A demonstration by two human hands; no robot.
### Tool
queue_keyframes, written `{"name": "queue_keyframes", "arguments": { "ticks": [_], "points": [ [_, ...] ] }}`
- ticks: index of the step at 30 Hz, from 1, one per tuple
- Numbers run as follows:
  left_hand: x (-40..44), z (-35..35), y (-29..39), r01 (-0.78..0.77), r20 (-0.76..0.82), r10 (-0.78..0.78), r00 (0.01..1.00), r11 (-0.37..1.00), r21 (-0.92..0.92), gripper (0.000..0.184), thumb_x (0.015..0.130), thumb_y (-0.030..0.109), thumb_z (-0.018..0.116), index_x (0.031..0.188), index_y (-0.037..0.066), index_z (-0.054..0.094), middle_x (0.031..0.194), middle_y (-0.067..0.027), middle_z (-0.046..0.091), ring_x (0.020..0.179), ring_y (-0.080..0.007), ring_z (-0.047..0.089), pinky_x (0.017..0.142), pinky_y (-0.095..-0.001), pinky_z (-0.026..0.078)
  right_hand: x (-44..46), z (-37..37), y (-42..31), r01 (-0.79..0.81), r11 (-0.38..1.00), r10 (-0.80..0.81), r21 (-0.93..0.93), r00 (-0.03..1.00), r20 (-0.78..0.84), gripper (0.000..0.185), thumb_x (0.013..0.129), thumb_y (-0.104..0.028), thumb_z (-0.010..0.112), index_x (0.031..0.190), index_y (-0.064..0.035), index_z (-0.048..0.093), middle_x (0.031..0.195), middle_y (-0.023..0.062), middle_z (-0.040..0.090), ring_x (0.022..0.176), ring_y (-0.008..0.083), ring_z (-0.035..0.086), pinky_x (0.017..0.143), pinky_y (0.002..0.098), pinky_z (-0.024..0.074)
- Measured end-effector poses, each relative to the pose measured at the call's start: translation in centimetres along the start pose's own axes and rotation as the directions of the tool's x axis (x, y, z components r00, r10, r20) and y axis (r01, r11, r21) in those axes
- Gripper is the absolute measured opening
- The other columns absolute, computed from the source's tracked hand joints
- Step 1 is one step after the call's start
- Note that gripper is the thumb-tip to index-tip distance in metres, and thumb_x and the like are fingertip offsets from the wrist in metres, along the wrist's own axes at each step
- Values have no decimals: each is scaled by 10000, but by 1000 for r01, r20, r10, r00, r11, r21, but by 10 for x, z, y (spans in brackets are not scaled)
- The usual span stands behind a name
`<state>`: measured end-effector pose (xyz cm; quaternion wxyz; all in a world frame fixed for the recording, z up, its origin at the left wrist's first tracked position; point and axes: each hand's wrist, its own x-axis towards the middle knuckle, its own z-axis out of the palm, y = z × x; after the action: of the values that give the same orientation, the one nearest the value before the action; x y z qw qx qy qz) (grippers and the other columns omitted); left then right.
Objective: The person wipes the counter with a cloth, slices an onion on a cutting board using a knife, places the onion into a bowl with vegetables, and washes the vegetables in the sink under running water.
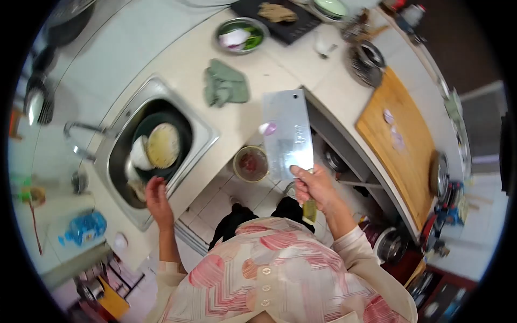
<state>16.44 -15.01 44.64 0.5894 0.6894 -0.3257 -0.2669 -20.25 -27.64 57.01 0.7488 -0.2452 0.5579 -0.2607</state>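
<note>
Head view: right hand (318, 189) is closed round the cleaver (285, 126) handle, thumb at the blade's base. Blade is up, ahead of the torso, over the gap beside the table (258, 70) edge. Left hand (159, 203) is by the sink (200, 134), fingers loosely extended, nothing visibly held.

Handling, my call: firm grip, wrist steady, flat kept clear of the table corner. Treat the left long side as the cutting edge; keep left hand and torso out of its arc. Slow near the onion piece (267, 128); a knock could send it down towards the pail (237, 161).

Unclear: whether the onion piece touches blade or table, or is in the air. Contact between left hand and sink rim: can't tell. Right fingers partly hide the handle. Blade blocks what's behind it. Left fingertips blurred, pail contents unreadable.
</note>
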Motion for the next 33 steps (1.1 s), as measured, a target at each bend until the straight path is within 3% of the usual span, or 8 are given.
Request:
{"name": "queue_keyframes", "arguments": {
  "ticks": [3, 6, 12, 13, 15, 21, 23, 33],
  "points": [
    [-13, 114, 47, -54, 366, 70, 928, 997, -53, 263, 920, 52, 501, 1177, -1, 516, 1081, -71, 581, 979, -147, 550, 855, -263, 436, -12, -46, -6, 74, 992, -68, 105, 996, -57, 233, 858, -200, 657, 779, -88, 468, 522, 0, 409, 350, 101, 375, 337, 281, 359],
    [-34, 208, 66, -73, 564, 120, 817, 992, -106, 214, 910, 42, 509, 1113, -5, 555, 1041, -67, 594, 926, -133, 565, 824, -258, 451, -30, -109, -13, 142, 975, -122, 169, 985, -124, 226, 875, -203, 631, 790, -83, 459, 535, 5, 418, 356, 107, 387, 351, 288, 375],
    [-91, 371, 95, -161, 778, 124, 616, 986, -30, 220, 900, 49, 526, 1113, -1, 555, 1007, -72, 603, 897, -129, 577, 797, -258, 465, -75, -278, -23, 332, 869, -178, 366, 901, -395, 197, 887, -198, 618, 801, -100, 470, 503, -4, 391, 348, 114, 372, 344, 291, 372],
    [-99, 400, 94, -52, 819, 43, 572, 999, -16, 232, 897, 48, 529, 1125, 6, 548, 1021, -85, 601, 911, -146, 584, 789, -267, 473, -82, -305, -27, 338, 860, -173, 383, 898, -405, 197, 887, -198, 618, 801, -100, 470, 503, -4, 391, 348, 114, 372, 344, 291, 372],
    [-115, 455, 103, -160, 855, 101, 509, 987, -21, 247, 890, 48, 534, 1134, 11, 544, 1044, -98, 597, 913, -162, 588, 783, -272, 478, -96, -352, -32, 407, 852, -172, 331, 813, -557, 247, 890, -208, 607, 722, -106, 459, 475, -11, 369, 344, 107, 362, 336, 297, 354],
    [-140, 623, 153, -520, 949, 264, 173, 843, -139, 414, 860, 98, 570, 1259, 49, 469, 1152, -152, 554, 1024, -285, 559, 881, -350, 469, -109, -460, -47, 478, 809, -158, 341, 737, -658, 225, 901, -229, 584, 741, -129, 463, 481, -21, 364, 346, 105, 354, 336, 286, 345],
    [-143, 671, 160, -706, 910, 415, 17, 649, -283, 513, 823, 146, 616, 1295, 52, 438, 1206, -171, 520, 1131, -336, 477, 967, -399, 400, -105, -480, -54, 489, 807, -136, 331, 699, -702, 199, 897, -225, 586, 766, -134, 468, 496, -22, 373, 345, 108, 356, 334, 287, 341],
    [-166, 836, 150, -617, 797, 365, -481, 505, -604, 585, 714, 170, 702, 1231, 18, 473, 1210, -166, 510, 1122, -339, 457, 963, -422, 378, -69, -525, -80, 437, 845, -33, 309, 619, -785, 179, 884, -182, 602, 783, -101, 477, 513, 1, 399, 337, 119, 375, 331, 296, 361]
  ]
}}
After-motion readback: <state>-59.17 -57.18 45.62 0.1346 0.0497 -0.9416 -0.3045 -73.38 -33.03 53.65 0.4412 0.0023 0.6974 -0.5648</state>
